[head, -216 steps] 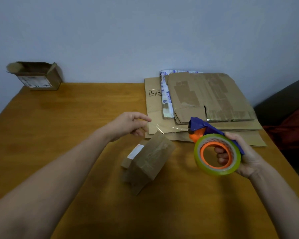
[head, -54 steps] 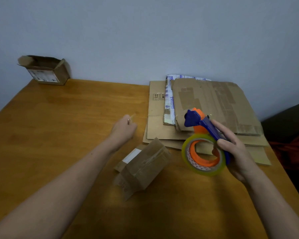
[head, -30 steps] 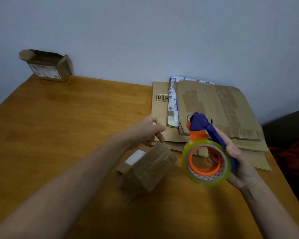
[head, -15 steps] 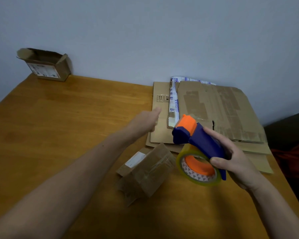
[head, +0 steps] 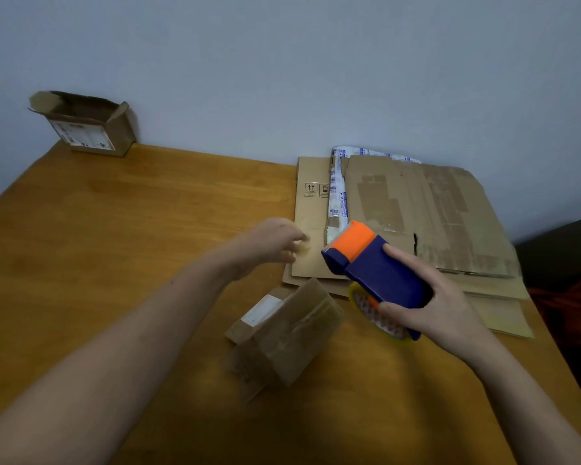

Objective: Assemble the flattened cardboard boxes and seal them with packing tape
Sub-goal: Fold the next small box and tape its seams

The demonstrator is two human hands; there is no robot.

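Cardboard open box (head: 88, 129): far left corner of the table, against the wall; flaps up, white label on the front; inside dark, contents cannot be made out.
Small box (head: 282, 333): centre of the table, lying tilted, taped over, white label on one face.
Flattened cardboard stack (head: 433, 209): far right, overlapping sheets, a white-and-blue printed sheet among them.
Tape dispenser (head: 376, 273): blue body, orange head, just right of the small box; roll mostly hidden beneath.
Right hand (head: 430, 303): wrapped round the dispenser's body.
Left hand (head: 269, 245): at the stack's near-left edge; blurred, grip cannot be told.
Table (head: 114, 263): orange-brown wood.
Wall (head: 282, 62): plain pale grey-blue.
Dark seat (head: 564, 256): cut off at the right edge.
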